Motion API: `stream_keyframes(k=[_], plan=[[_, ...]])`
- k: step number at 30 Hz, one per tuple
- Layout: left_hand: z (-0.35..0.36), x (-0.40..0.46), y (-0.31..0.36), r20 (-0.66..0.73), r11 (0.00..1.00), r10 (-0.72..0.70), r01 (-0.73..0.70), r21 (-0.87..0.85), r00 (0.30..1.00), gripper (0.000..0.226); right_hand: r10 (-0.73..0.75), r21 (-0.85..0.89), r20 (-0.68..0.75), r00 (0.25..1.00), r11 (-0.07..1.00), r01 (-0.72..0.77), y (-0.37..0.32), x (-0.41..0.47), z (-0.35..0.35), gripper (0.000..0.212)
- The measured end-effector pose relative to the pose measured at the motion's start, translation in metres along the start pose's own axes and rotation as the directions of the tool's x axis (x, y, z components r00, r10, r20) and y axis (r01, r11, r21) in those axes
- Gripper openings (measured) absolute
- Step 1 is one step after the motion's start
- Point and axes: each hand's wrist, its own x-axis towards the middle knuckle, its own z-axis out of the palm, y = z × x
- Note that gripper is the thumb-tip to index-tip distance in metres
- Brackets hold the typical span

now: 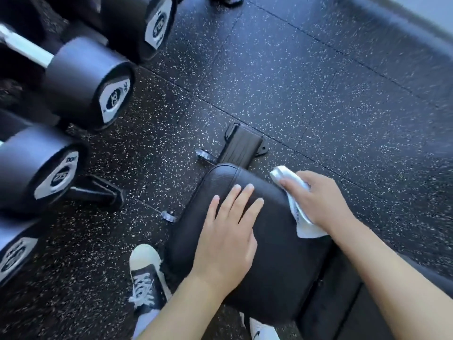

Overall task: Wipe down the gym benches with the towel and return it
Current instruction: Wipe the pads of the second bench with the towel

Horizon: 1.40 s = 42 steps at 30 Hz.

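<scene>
A black padded gym bench (pixel 274 244) runs from the middle of the view toward the lower right. My left hand (pixel 228 231) lies flat on its pad with straight fingers. My right hand (pixel 318 200) grips a white towel (pixel 297 209) and presses it against the pad's right edge near the end of the bench. Part of the towel sticks out above the fingers and part hangs below the palm.
Several black dumbbells (pixel 88 82) sit on a rack at the left. The bench's metal foot (pixel 242 146) stands on the speckled rubber floor (pixel 318 94). My black-and-white shoe (pixel 147 278) is beside the bench, another shoe (pixel 262 330) below it.
</scene>
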Motion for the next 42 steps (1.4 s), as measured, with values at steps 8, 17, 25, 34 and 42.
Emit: stream_keyframes(k=[8,17,25,34,42], plan=[[-0.005,-0.085,-0.068,-0.040,0.993,0.105,-0.106,-0.044,0.994,0.055,-0.356,-0.276,-0.190,0.915,0.914,0.298,-0.139,0.021,0.076,0.045],[-0.010,-0.127,-0.088,-0.049,0.981,0.191,-0.192,-0.014,0.980,0.052,-0.681,-0.512,0.448,0.580,0.336,0.790,-0.179,-0.031,0.127,0.036],[-0.001,-0.130,-0.095,-0.107,0.966,0.258,-0.258,0.007,0.960,0.049,-0.463,-0.690,0.417,0.782,0.399,0.604,-0.213,0.016,0.109,0.044],[-0.003,-0.132,-0.104,-0.104,0.956,0.293,-0.294,0.010,0.950,0.052,-0.486,-0.568,0.585,0.649,0.326,0.756,-0.216,0.008,0.113,0.038],[-0.016,-0.128,-0.106,-0.079,0.951,0.309,-0.310,-0.006,0.948,0.052,-0.485,-0.530,0.618,0.619,0.324,0.784,-0.218,-0.016,0.123,0.039]])
